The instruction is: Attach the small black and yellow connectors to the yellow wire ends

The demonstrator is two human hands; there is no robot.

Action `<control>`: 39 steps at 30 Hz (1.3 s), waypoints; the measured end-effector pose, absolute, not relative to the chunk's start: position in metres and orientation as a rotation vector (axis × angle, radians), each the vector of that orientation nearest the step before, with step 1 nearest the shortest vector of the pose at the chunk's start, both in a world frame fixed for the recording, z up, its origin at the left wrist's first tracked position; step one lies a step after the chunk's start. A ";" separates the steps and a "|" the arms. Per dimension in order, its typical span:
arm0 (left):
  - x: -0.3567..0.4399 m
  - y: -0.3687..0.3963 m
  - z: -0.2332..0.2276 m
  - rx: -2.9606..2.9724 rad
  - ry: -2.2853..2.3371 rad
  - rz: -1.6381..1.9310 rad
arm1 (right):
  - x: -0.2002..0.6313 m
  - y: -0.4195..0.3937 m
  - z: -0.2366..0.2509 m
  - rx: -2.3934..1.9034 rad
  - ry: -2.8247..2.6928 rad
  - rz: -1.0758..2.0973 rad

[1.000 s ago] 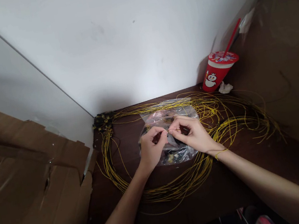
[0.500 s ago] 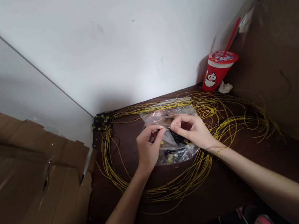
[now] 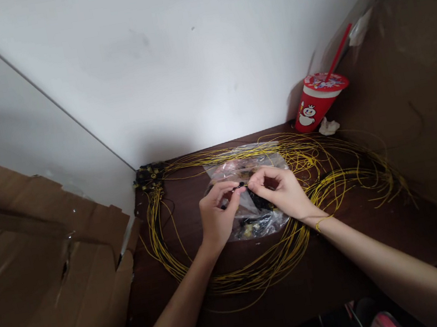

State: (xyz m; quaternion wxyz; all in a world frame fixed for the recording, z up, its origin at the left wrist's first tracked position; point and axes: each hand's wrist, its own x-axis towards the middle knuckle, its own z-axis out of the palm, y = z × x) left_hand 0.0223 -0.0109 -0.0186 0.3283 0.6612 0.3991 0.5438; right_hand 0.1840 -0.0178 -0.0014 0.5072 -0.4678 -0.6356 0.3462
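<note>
My left hand [image 3: 220, 208] is closed in a pinch on a small black part [image 3: 241, 184], which shows between thumb and forefinger; its exact kind is too small to tell. Close beside it, my right hand [image 3: 276, 190] pinches the end of a thin yellow wire [image 3: 318, 225], a stretch of which lies over my right wrist. Only a tiny gap separates the fingertips. Beneath both hands lies a clear plastic bag [image 3: 282, 224] with black and yellowish small pieces in it.
Bundled yellow wires [image 3: 260, 279] curve around the bag on the dark brown table [image 3: 333, 284]. Dark connectors [image 3: 151, 176] cluster at the back left. A red cup with a straw [image 3: 313, 110] and crumpled tissue [image 3: 329, 126] stand by the wall. Cardboard [image 3: 33, 286] borders the left.
The small black part now shows at my left fingertips, where a bit of yellow was visible between the hands before. Both hands have otherwise stayed nearly in place.
</note>
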 end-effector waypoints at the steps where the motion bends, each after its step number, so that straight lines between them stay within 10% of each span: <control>1: 0.022 -0.011 -0.019 1.747 1.053 1.417 | 0.184 -0.018 -0.001 -1.132 -1.537 0.827; 39: 0.024 -0.017 -0.014 2.127 1.181 1.405 | 0.184 -0.021 -0.002 -1.214 -1.634 0.717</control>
